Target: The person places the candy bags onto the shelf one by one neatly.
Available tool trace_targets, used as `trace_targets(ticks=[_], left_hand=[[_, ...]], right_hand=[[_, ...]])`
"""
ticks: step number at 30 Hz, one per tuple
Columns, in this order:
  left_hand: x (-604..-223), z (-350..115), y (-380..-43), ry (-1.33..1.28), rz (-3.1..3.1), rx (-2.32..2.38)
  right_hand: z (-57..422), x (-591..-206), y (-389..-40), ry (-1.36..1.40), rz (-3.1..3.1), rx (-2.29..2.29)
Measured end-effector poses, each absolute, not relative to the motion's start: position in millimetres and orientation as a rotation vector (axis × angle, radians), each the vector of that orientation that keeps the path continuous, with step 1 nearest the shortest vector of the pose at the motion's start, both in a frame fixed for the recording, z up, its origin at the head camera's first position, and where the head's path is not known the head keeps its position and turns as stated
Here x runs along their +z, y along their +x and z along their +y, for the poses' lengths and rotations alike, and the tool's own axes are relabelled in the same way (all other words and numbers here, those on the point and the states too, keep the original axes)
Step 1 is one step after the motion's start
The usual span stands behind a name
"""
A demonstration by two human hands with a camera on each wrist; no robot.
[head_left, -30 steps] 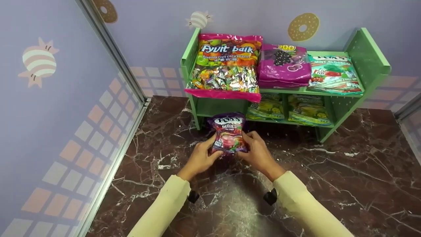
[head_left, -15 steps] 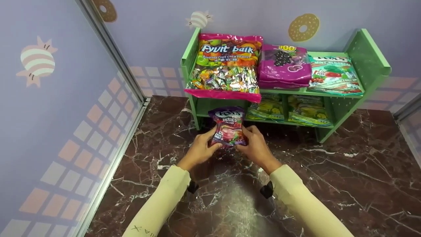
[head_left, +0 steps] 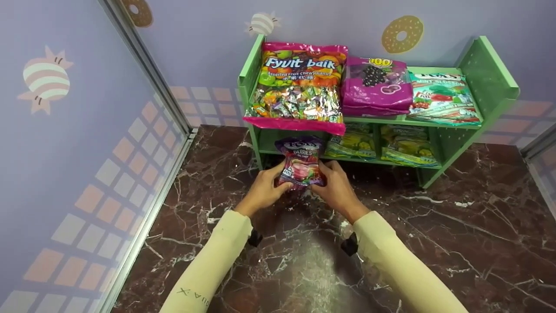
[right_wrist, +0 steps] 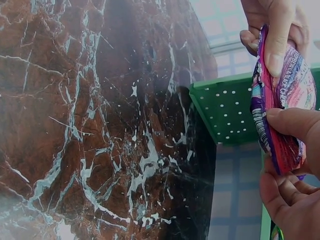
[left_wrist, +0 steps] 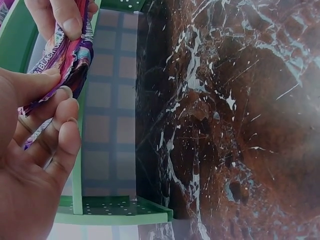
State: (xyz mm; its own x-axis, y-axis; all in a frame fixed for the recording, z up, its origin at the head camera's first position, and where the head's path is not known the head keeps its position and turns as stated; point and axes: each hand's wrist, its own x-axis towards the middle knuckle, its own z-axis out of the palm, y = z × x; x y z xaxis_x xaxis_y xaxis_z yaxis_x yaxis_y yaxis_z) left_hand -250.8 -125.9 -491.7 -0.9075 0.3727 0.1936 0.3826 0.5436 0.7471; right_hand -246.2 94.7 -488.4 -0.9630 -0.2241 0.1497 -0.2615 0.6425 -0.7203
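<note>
A purple and red bag of berry candy point(head_left: 302, 164) is held upright between both hands, in front of the lower left compartment of a green shelf point(head_left: 495, 95). My left hand point(head_left: 263, 190) pinches its left side, thumb on the near face. On the right side my right hand point(head_left: 341, 190) grips it the same way. In the left wrist view the left hand point(left_wrist: 35, 135) has its thumb and fingers on the bag's lower edge point(left_wrist: 75, 60). The right wrist view shows the right hand point(right_wrist: 295, 165) pinching the bag point(right_wrist: 272, 100) from the other end.
On the top shelf lie a pink-edged fruit candy bag point(head_left: 299, 84), a purple candy bag point(head_left: 377, 89) and a green mint candy bag point(head_left: 443, 98). Two yellow-green bags point(head_left: 408, 145) sit below. A patterned wall point(head_left: 108, 174) rises on the left, above the dark marbled floor point(head_left: 217, 195).
Both hands have moved the berry candy bag forward, closer to the lower left compartment. The bags on the shelf have stayed put.
</note>
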Motion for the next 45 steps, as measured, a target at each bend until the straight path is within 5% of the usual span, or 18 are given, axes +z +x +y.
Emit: trace_targets(ticks=[45], left_hand=[[-470, -118, -280, -0.449, -2.642, -1.145]], right_hand=[[84, -478, -265, 0.245, -2.746, 1.146]])
